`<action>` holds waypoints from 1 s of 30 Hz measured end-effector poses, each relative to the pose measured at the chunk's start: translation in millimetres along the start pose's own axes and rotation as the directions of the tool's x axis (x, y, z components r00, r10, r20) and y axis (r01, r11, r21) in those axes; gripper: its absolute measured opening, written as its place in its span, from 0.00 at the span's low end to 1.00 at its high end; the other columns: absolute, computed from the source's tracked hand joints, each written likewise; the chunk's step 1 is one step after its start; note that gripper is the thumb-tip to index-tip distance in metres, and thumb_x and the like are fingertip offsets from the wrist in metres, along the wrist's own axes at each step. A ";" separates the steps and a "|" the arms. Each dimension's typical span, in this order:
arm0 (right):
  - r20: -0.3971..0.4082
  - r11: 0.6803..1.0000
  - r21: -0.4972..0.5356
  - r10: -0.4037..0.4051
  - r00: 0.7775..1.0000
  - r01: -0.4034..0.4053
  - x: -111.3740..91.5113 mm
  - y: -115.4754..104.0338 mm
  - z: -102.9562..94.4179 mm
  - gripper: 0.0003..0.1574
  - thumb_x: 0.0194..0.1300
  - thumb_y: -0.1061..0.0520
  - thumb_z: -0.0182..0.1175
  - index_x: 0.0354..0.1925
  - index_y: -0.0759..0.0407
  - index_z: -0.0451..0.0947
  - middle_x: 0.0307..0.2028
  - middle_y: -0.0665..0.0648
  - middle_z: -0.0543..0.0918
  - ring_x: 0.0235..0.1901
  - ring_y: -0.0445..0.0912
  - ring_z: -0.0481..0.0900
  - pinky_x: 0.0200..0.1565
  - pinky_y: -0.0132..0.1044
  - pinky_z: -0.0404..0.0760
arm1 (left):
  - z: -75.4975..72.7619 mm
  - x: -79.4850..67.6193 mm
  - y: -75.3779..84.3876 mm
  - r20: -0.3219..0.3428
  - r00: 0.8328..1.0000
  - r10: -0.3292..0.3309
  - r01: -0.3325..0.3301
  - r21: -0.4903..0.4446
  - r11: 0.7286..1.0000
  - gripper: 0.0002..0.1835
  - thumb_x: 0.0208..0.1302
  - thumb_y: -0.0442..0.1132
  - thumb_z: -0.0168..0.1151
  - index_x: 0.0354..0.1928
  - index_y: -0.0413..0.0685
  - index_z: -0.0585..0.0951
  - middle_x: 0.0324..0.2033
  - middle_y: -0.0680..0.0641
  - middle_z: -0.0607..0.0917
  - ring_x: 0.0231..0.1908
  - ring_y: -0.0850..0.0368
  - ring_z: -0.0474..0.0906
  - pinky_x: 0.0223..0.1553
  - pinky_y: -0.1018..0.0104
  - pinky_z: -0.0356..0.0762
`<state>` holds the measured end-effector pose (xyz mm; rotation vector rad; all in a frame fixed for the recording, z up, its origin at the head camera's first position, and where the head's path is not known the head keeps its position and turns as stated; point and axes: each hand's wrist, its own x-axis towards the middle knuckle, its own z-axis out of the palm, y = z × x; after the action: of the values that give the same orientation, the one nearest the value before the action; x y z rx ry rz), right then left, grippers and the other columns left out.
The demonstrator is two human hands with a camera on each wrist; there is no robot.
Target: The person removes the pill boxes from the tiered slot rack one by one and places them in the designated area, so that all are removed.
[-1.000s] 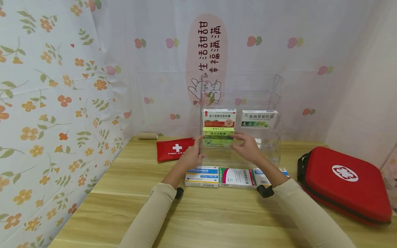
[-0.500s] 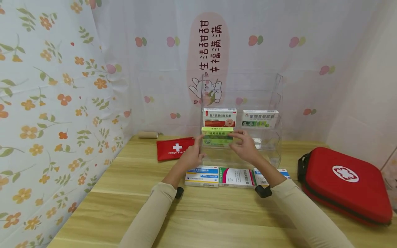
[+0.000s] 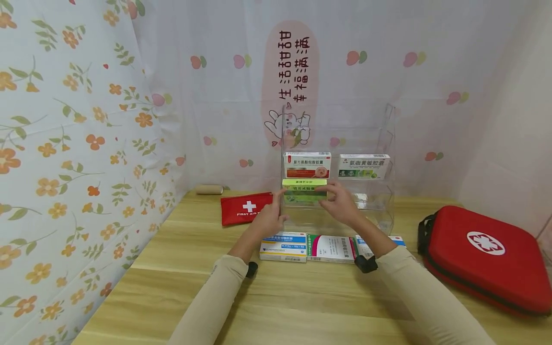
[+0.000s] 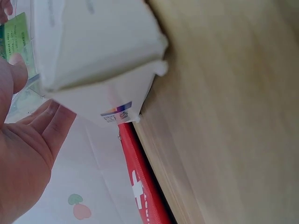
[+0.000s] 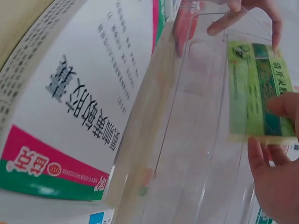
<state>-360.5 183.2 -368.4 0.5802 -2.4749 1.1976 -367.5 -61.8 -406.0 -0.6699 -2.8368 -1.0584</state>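
Note:
A light green medicine box (image 3: 304, 191) stands in a lower left slot of the clear display rack (image 3: 336, 215). My right hand (image 3: 340, 203) holds it by its right end; in the right wrist view one finger (image 5: 280, 105) lies over its printed front and others meet its edge. My left hand (image 3: 268, 218) is at the left end, its index finger extended to the box's side by the rack wall. In the left wrist view, the left hand (image 4: 28, 154) has its fingers stretched out. One tier up stand a white-and-red box (image 3: 307, 165) and a white-and-green box (image 3: 364, 166).
Along the rack's front lie a blue-and-white box (image 3: 283, 247), a white box with pink and green ends (image 3: 332, 248) and another blue-and-white box, partly behind the right wrist. A red first aid pouch (image 3: 243, 208) and cardboard roll (image 3: 209, 189) lie left; a red case (image 3: 483, 258), right.
The green box has shifted slightly and its top now tips toward me, showing more of its top face. Both hands stay at its ends. The head view has moved a little.

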 end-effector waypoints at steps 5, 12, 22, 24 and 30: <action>-0.104 0.998 -0.050 -0.045 0.994 0.040 -2.9 -5.6 -2.8 0.20 0.59 0.71 0.61 0.51 0.62 0.82 0.60 0.66 0.70 0.33 0.54 0.73 0.32 0.42 0.73 | 0.2 0.3 1.5 -0.006 1.000 0.006 -0.006 -0.013 1.000 0.47 0.67 0.37 0.64 0.74 0.68 0.43 0.24 0.48 0.77 0.22 0.55 0.78 0.31 0.63 0.82; -0.254 0.987 -0.060 -0.161 0.954 0.150 -11.0 -3.4 -4.5 0.20 0.59 0.73 0.61 0.49 0.64 0.83 0.58 0.69 0.73 0.53 0.63 0.76 0.42 0.56 0.82 | -0.9 -0.6 2.3 0.004 1.000 -0.013 0.013 -0.006 1.000 0.46 0.68 0.39 0.64 0.75 0.66 0.43 0.23 0.47 0.76 0.21 0.54 0.76 0.31 0.65 0.80; -0.264 0.989 0.019 -0.134 0.955 0.144 -27.1 -0.8 -18.8 0.23 0.61 0.71 0.65 0.55 0.64 0.80 0.56 0.65 0.75 0.45 0.58 0.79 0.40 0.20 0.77 | -2.9 -0.3 2.4 -0.009 1.000 -0.005 0.005 0.009 1.000 0.47 0.67 0.38 0.65 0.75 0.64 0.44 0.24 0.47 0.76 0.23 0.53 0.79 0.36 0.60 0.83; -0.254 0.988 0.031 -0.137 0.957 0.150 -29.5 -1.3 -22.3 0.24 0.62 0.70 0.65 0.57 0.63 0.79 0.56 0.64 0.75 0.45 0.58 0.79 0.41 0.20 0.77 | -2.7 0.7 2.5 -0.020 1.000 0.003 -0.003 0.014 1.000 0.47 0.67 0.38 0.65 0.75 0.64 0.44 0.23 0.47 0.76 0.23 0.54 0.78 0.36 0.61 0.83; -0.253 0.982 0.065 -0.158 0.955 0.179 -41.4 -6.6 -27.9 0.26 0.60 0.69 0.68 0.57 0.65 0.78 0.52 0.63 0.78 0.44 0.57 0.82 0.40 0.22 0.80 | -0.7 1.5 0.8 -0.013 1.000 -0.004 0.004 0.029 1.000 0.47 0.67 0.39 0.64 0.75 0.66 0.43 0.23 0.47 0.76 0.20 0.54 0.76 0.31 0.65 0.81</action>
<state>-318.3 210.6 -366.5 0.6119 -2.1304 1.2337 -368.7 -61.2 -404.7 -0.6525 -2.8379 -1.0157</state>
